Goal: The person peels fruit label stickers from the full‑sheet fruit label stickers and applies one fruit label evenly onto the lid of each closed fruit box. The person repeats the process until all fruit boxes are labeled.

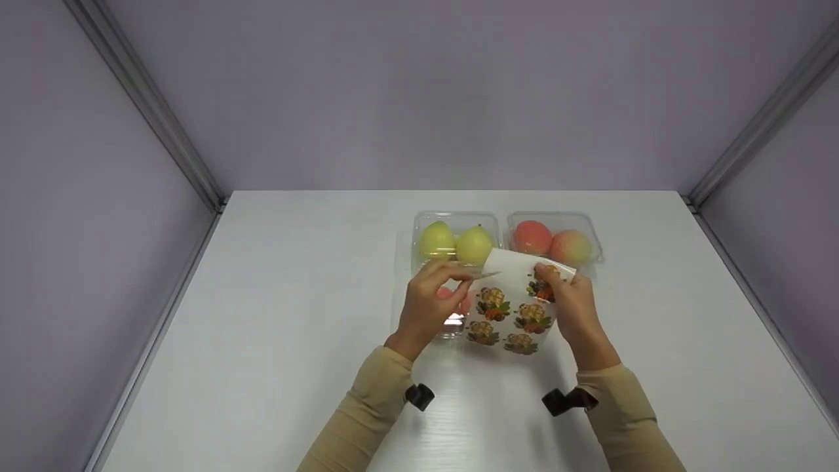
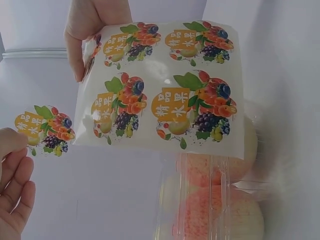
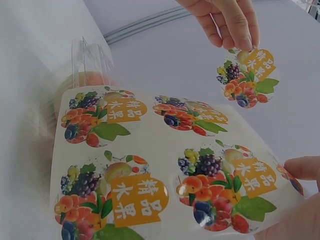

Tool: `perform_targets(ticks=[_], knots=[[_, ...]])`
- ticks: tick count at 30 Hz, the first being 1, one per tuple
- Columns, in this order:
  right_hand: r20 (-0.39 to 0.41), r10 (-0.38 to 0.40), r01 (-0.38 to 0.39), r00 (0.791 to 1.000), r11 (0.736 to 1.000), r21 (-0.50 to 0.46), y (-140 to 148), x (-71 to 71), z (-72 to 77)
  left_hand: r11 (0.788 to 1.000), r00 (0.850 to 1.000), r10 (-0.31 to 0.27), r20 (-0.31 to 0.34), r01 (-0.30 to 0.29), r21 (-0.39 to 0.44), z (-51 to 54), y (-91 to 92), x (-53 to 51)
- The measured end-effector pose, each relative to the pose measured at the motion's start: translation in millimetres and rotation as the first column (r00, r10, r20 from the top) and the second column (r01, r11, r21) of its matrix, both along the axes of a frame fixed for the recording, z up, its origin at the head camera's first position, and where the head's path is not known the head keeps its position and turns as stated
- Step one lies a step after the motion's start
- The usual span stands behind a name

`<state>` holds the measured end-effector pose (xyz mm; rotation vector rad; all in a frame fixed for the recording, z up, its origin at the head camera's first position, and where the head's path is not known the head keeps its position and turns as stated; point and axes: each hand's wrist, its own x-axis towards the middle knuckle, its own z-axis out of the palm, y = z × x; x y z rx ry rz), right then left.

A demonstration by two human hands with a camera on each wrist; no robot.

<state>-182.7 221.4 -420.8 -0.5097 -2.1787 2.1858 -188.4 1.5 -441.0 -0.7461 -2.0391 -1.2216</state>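
Between thumb and fingertips, my left hand pinches the edge of a round fruit sticker, which is off the sheet and stands clear beside it. My right hand grips the upper right part of a white sticker sheet, thumb on its face. Several more printed fruit stickers with orange labels remain on the sheet, which is held tilted above the table. Below and behind the left hand sits a clear box of pinkish fruit, partly hidden by the hand and the sheet.
Further back on the white table stand two clear plastic boxes, one with yellow-green pears, the other with red-and-yellow peaches. Pale walls enclose the table at the back and sides.
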Motion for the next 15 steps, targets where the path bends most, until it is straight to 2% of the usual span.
perform_targets(ticks=[4,10,15], knots=[[0.01,-0.011,0.01,1.0,1.0,0.008,4.0,-0.1,0.1,1.0,1.0,0.009,0.001,-0.009,-0.005,-2.3,-0.7,-0.5],[0.046,-0.032,0.03,0.998,0.999,0.031,16.7,-1.9,-1.3,1.0,1.0,-0.009,0.008,0.009,0.016,-4.7,-2.6,-1.5],[0.05,-0.077,0.075,0.996,0.996,0.042,27.7,-3.8,-2.3,1.0,1.0,-0.004,0.006,0.004,0.02,-5.6,-3.8,-2.3]])
